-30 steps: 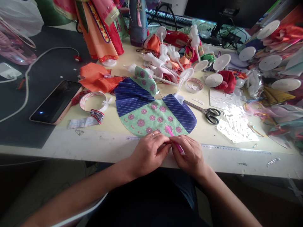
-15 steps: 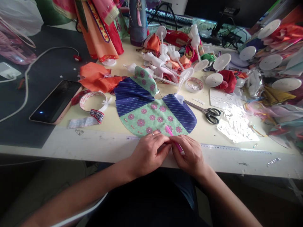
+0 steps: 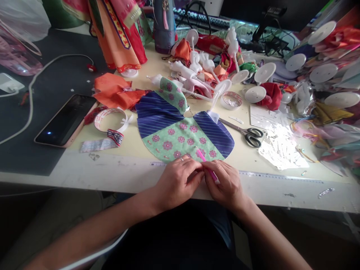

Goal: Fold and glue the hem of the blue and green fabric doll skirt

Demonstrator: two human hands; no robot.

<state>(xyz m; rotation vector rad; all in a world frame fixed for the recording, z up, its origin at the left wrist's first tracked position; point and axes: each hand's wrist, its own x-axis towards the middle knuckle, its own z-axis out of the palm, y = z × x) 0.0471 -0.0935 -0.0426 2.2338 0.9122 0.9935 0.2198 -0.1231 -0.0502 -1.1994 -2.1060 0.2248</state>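
Note:
My right hand (image 3: 225, 182) is closed around a slim pink pen-like tool (image 3: 201, 155), whose thin tip points up and left over the cloth. Opposite it, my left hand (image 3: 177, 182) has thumb and fingers pinched together, the fingertips meeting those of my right hand. Whatever lies between the left fingertips is too small or hidden to make out. Just beyond both hands spreads a rounded patchwork cloth (image 3: 180, 139) of green flowered and dark blue striped panels, its far green flap folded up. Under its near edge runs a clear ruler (image 3: 281, 177), partly covered by my hands.
Black-handled scissors (image 3: 253, 137) lie right of the cloth. A phone (image 3: 65, 120), a tape roll (image 3: 110, 120) and orange fabric (image 3: 114, 92) are on the left. White doll parts (image 3: 194, 71) heap up behind; clothed figures (image 3: 120, 45) stand at the back left.

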